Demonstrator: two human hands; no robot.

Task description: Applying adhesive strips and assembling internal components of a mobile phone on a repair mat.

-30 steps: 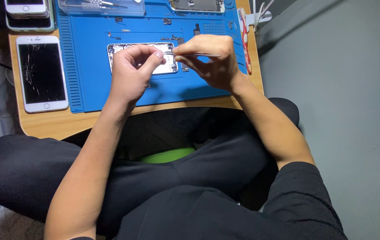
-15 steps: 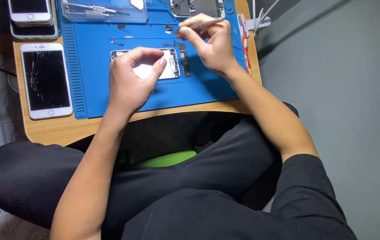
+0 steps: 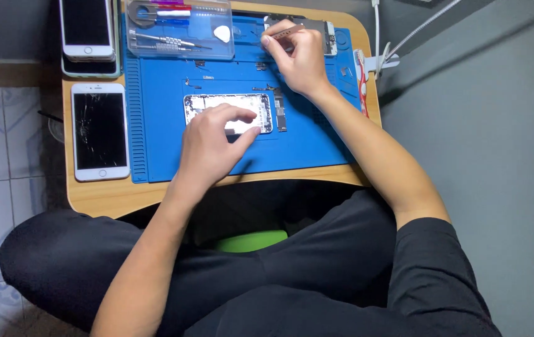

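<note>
An opened phone body [image 3: 217,106] lies in the middle of the blue work mat [image 3: 161,143]. My left hand [image 3: 214,146] rests on its right part, fingers curled over it. My right hand [image 3: 298,59] is farther back near the mat's rear edge, pinching thin metal tweezers [image 3: 287,29] whose tip points left. A narrow dark circuit board [image 3: 280,113] lies just right of the phone body. Another phone part [image 3: 329,34] sits behind my right hand, partly hidden by it.
A white phone with a cracked screen [image 3: 99,131] lies on the wooden table [image 3: 98,196] at the left. Stacked phones [image 3: 87,28] sit behind it. A clear tool box [image 3: 179,28] stands at the back. A white cable [image 3: 404,43] runs off right. Small screws dot the mat.
My right hand has moved away from the phone body toward the mat's back edge with the tweezers. My left hand has lowered onto the phone body. The view has shifted.
</note>
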